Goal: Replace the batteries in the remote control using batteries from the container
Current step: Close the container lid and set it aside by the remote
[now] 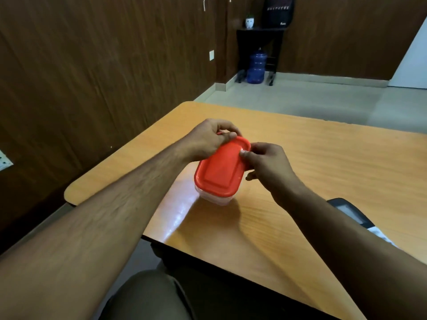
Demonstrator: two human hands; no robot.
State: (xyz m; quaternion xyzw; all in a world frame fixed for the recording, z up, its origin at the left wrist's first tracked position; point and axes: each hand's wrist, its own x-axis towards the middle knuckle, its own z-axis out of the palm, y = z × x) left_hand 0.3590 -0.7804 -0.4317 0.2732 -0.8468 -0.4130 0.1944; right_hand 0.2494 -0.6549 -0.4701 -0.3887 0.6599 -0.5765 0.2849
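Note:
A clear plastic container (216, 200) with a red lid (219, 172) stands on the wooden table (323, 172). My left hand (208, 139) grips the lid's far left corner, thumb on top. My right hand (268, 165) pinches the lid's far right edge with thumb and fingers. The lid sits on the container. What is inside is hidden. A dark, remote-like object (349, 210) lies behind my right forearm, partly covered.
The table's near edge runs diagonally above my lap (147, 296). A wood-panelled wall stands to the left. Far off, a blue water jug (256, 66) sits under a dark side table (260, 42).

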